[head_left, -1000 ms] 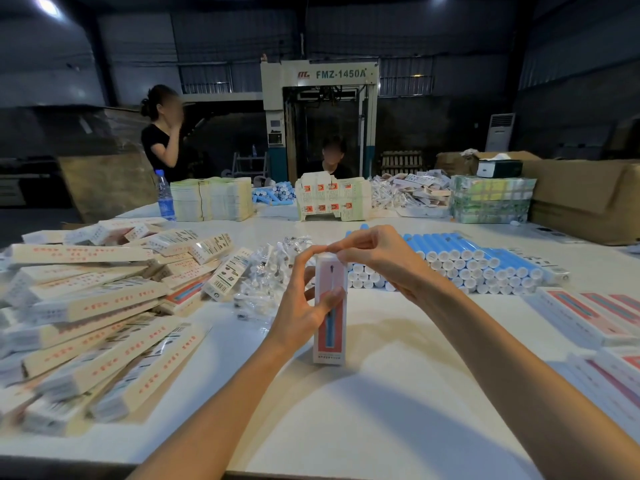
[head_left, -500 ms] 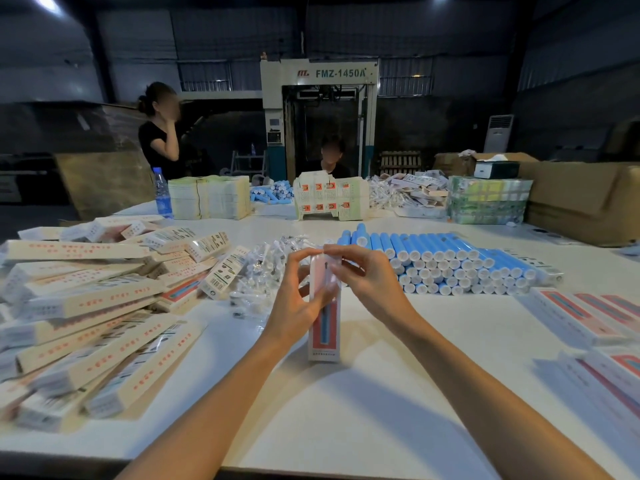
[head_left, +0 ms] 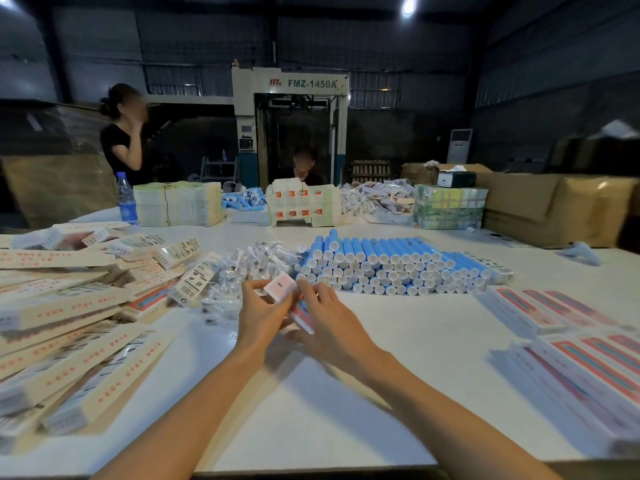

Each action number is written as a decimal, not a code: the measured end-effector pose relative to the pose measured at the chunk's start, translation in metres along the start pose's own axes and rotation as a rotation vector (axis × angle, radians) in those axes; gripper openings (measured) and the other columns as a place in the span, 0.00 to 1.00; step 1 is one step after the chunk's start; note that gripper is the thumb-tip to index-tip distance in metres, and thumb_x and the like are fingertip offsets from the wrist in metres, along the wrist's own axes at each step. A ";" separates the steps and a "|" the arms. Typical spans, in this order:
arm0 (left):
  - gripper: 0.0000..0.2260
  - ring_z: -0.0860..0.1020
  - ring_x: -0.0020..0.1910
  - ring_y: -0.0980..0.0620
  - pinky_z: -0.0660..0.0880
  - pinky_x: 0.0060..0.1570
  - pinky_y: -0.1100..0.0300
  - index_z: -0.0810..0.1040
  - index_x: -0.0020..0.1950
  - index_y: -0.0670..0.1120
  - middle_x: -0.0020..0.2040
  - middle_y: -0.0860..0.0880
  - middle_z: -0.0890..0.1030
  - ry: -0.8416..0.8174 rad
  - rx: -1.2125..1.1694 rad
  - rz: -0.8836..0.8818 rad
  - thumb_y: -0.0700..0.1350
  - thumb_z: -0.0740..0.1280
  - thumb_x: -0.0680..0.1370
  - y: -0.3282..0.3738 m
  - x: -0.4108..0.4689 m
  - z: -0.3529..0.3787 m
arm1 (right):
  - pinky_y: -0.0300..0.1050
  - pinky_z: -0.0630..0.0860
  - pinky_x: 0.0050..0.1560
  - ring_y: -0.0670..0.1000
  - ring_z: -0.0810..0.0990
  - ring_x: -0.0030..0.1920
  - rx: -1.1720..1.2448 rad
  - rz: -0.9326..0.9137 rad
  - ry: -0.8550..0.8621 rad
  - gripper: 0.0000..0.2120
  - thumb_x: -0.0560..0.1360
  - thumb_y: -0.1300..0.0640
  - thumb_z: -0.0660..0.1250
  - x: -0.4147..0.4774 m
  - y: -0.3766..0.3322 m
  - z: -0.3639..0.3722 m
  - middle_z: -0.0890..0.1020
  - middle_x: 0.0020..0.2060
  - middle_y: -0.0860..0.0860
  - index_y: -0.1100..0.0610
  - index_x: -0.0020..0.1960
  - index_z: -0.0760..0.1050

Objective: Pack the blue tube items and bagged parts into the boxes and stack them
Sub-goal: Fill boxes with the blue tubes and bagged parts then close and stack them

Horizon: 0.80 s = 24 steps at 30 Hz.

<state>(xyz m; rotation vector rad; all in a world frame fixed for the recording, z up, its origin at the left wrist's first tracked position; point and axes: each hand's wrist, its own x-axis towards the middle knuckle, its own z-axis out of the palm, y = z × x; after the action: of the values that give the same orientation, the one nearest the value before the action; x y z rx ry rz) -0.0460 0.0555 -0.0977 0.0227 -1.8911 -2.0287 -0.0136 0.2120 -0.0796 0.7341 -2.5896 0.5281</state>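
Two bare hands meet over a white desk [head_left: 346, 410], the left hand [head_left: 261, 315] and the right hand [head_left: 330, 322] both gripping with curled fingers one slim pink-and-white cardboard box [head_left: 281, 288], held tilted. Just behind it lie a heap of clear plastic bagged parts [head_left: 249, 268] and, to their right, a stacked row of blue tubes with white caps [head_left: 398, 263]. Long cream boxes [head_left: 69, 306] pile up at the left; pink-fronted boxes [head_left: 554, 320] lie flat at the right.
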 end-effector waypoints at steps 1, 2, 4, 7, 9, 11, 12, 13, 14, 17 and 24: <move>0.25 0.89 0.44 0.49 0.86 0.44 0.50 0.70 0.57 0.58 0.50 0.46 0.88 -0.024 -0.013 -0.015 0.54 0.84 0.72 -0.002 -0.001 0.002 | 0.48 0.75 0.55 0.55 0.70 0.65 -0.038 0.002 0.011 0.37 0.79 0.46 0.72 -0.002 -0.001 0.002 0.69 0.66 0.53 0.53 0.80 0.57; 0.24 0.89 0.44 0.49 0.87 0.44 0.50 0.69 0.58 0.57 0.51 0.45 0.88 -0.054 -0.025 -0.024 0.53 0.83 0.73 -0.003 -0.002 0.004 | 0.50 0.75 0.55 0.56 0.71 0.65 -0.051 0.012 0.018 0.34 0.81 0.49 0.69 -0.004 -0.002 0.002 0.69 0.67 0.55 0.54 0.80 0.56; 0.22 0.89 0.45 0.49 0.87 0.45 0.51 0.69 0.60 0.56 0.54 0.45 0.87 -0.119 -0.027 -0.016 0.53 0.80 0.77 -0.005 -0.004 0.006 | 0.53 0.77 0.54 0.58 0.71 0.65 -0.052 0.058 0.011 0.29 0.85 0.51 0.63 -0.007 0.001 -0.005 0.70 0.67 0.56 0.55 0.81 0.55; 0.16 0.88 0.44 0.53 0.84 0.45 0.57 0.68 0.64 0.57 0.53 0.48 0.87 -0.150 0.159 0.095 0.54 0.72 0.83 -0.008 -0.006 0.006 | 0.51 0.78 0.50 0.57 0.74 0.61 -0.105 0.167 0.025 0.24 0.84 0.51 0.62 -0.014 0.023 -0.029 0.72 0.65 0.55 0.53 0.77 0.60; 0.15 0.87 0.46 0.53 0.81 0.48 0.57 0.68 0.65 0.59 0.51 0.51 0.86 -0.163 0.288 0.162 0.50 0.71 0.84 -0.012 -0.005 0.004 | 0.50 0.77 0.52 0.56 0.75 0.60 -0.136 0.305 0.035 0.22 0.83 0.50 0.62 -0.019 0.049 -0.054 0.73 0.65 0.54 0.53 0.75 0.63; 0.15 0.84 0.49 0.57 0.76 0.47 0.62 0.71 0.65 0.58 0.49 0.54 0.86 -0.195 0.398 0.212 0.46 0.72 0.83 -0.015 -0.004 0.004 | 0.51 0.74 0.55 0.58 0.75 0.62 -0.182 0.452 0.023 0.23 0.83 0.48 0.62 -0.027 0.080 -0.080 0.73 0.66 0.56 0.54 0.76 0.64; 0.15 0.83 0.50 0.60 0.74 0.46 0.64 0.72 0.65 0.58 0.48 0.55 0.86 -0.208 0.432 0.226 0.45 0.72 0.83 -0.015 -0.004 0.005 | 0.53 0.73 0.58 0.60 0.74 0.64 -0.212 0.518 0.018 0.23 0.84 0.47 0.61 -0.031 0.097 -0.092 0.73 0.66 0.58 0.55 0.76 0.64; 0.15 0.83 0.49 0.62 0.73 0.45 0.66 0.72 0.64 0.58 0.47 0.56 0.87 -0.217 0.448 0.235 0.44 0.72 0.82 -0.015 -0.004 0.007 | 0.55 0.73 0.60 0.61 0.73 0.66 -0.237 0.578 0.018 0.24 0.84 0.47 0.61 -0.036 0.113 -0.104 0.73 0.67 0.59 0.56 0.76 0.65; 0.15 0.83 0.48 0.63 0.72 0.44 0.67 0.73 0.63 0.59 0.46 0.57 0.87 -0.227 0.454 0.244 0.44 0.72 0.82 -0.015 -0.004 0.009 | 0.56 0.72 0.62 0.62 0.72 0.68 -0.262 0.635 0.016 0.24 0.84 0.47 0.61 -0.040 0.129 -0.114 0.73 0.68 0.60 0.57 0.76 0.65; 0.15 0.82 0.49 0.67 0.71 0.45 0.69 0.73 0.62 0.60 0.48 0.61 0.86 -0.265 0.466 0.275 0.43 0.71 0.83 -0.013 -0.006 0.012 | 0.57 0.70 0.67 0.64 0.68 0.74 -0.320 0.802 -0.052 0.26 0.83 0.46 0.62 -0.052 0.170 -0.136 0.70 0.73 0.63 0.59 0.76 0.65; 0.15 0.82 0.50 0.64 0.76 0.49 0.65 0.76 0.60 0.59 0.48 0.62 0.86 -0.274 0.449 0.320 0.38 0.70 0.83 -0.007 -0.012 0.011 | 0.60 0.71 0.72 0.65 0.62 0.77 -0.344 0.927 -0.211 0.27 0.83 0.58 0.59 -0.066 0.230 -0.140 0.63 0.77 0.64 0.63 0.79 0.59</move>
<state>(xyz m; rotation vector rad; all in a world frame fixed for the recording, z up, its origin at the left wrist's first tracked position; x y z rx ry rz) -0.0391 0.0701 -0.1063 -0.4322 -2.3079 -1.4274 -0.0529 0.4845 -0.0473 -0.5976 -2.9955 0.2264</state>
